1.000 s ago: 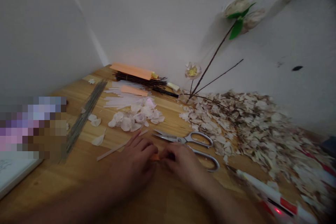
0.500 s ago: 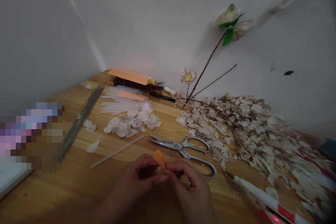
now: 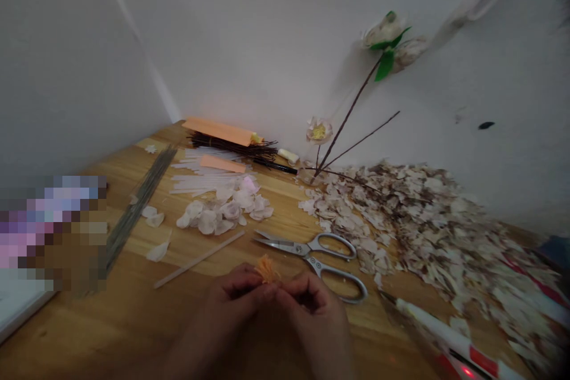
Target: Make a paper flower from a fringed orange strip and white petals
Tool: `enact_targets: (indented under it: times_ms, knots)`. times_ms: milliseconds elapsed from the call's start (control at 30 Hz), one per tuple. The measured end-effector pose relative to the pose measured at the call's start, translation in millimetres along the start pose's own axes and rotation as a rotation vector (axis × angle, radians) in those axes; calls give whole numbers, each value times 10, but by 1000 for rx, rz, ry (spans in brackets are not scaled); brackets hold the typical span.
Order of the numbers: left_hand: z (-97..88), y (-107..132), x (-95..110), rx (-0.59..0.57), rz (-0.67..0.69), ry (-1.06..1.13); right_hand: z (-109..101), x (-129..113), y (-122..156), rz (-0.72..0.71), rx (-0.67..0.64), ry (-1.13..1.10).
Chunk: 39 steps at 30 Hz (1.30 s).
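A small orange fringed tuft (image 3: 267, 268) is pinched between the fingertips of both hands, low in the middle of the view, just above the near part of the wooden table (image 3: 111, 320). The left hand (image 3: 231, 303) is curled, and its thumb and fingers are closed on the left side of the tuft. The right hand (image 3: 312, 309) is also curled, and its fingertips are pressed on the right side of the tuft, so the two hands are touching each other there.

Just beyond the hands, a pair of metal scissors (image 3: 312, 252) is laid on the table, shut, with the handles to the right. A thin pale strip (image 3: 198, 260) is seen to the left of the scissors. Farther away, a small heap of pale petals (image 3: 222, 211) is placed, and behind it white strips (image 3: 200, 181) and a bundle of dark stems (image 3: 234, 145) with orange paper (image 3: 218, 129). A bundle of thin grey wires (image 3: 133, 214) is laid at the left. At the right, a large pile of dried petal scraps (image 3: 423, 214) is spread along the wall, and a finished flower on a stem (image 3: 385, 32) is leaned there. A white and red tool (image 3: 445, 338) is seen at the near right, blurred.
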<state>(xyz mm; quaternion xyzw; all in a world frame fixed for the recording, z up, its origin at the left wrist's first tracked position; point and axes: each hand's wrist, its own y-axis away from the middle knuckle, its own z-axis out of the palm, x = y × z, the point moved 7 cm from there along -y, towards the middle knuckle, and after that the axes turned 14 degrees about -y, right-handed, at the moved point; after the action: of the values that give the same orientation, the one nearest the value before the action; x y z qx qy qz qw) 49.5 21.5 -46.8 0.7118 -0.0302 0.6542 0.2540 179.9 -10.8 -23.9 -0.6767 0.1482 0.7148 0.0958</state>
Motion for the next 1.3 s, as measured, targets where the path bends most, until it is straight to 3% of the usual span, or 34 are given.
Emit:
enact_targets:
  times_ms: [167, 300, 367, 500, 633, 1033, 1300]
  knots:
    - [-7, -9, -39, -2, -12, -2, -32, 65, -32, 108, 29, -69]
    - [-4, -1, -41, -27, -33, -60, -33, 108, -91, 181, -137, -75]
    - [-23, 2, 3, -6, 6, -119, -47, 57, -114, 154, -182, -149]
    - [-18, 0, 109, 9, 139, -211, -68, -47, -108, 84, -154, -329]
    - [10, -5, 117, -2, 193, -282, -33, 1, -82, 69, -166, -321]
    - [12, -7, 61, -12, 156, -282, -13, 62, -81, 123, -196, -380]
    - [36, -4, 88, 5, 155, -286, -53, -30, -96, 7, -150, -187]
